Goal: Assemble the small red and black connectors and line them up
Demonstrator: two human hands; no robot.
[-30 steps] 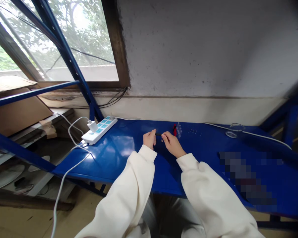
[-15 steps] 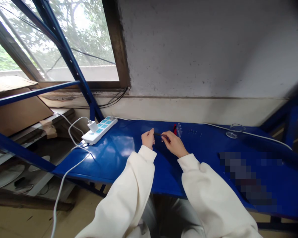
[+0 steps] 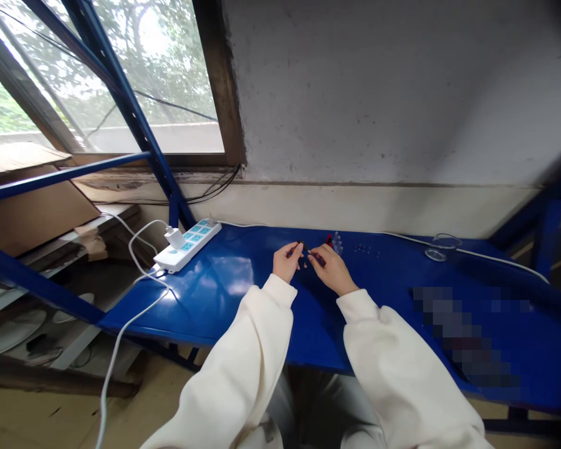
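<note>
Both my hands meet over the middle of a blue metal table [image 3: 224,293]. My left hand [image 3: 287,260] and my right hand [image 3: 331,268] are closed in pinches on the two ends of a small dark rod-like piece [image 3: 303,248] held between their fingertips. Just beyond my right hand stand a small red part [image 3: 328,239] and a cluster of tiny clear pieces [image 3: 338,242]. Several tiny dark bits [image 3: 365,249] lie a little further right on the table.
A white power strip [image 3: 187,244] with a plugged-in charger and white cable lies at the table's back left. Clear round dishes [image 3: 439,246] and a white wire [image 3: 495,257] sit at the back right. Blue rack beams and a window stand left; a wall lies behind.
My hands have drawn closer together, and the dark piece between them has tilted and shifted slightly right, toward the red part.
</note>
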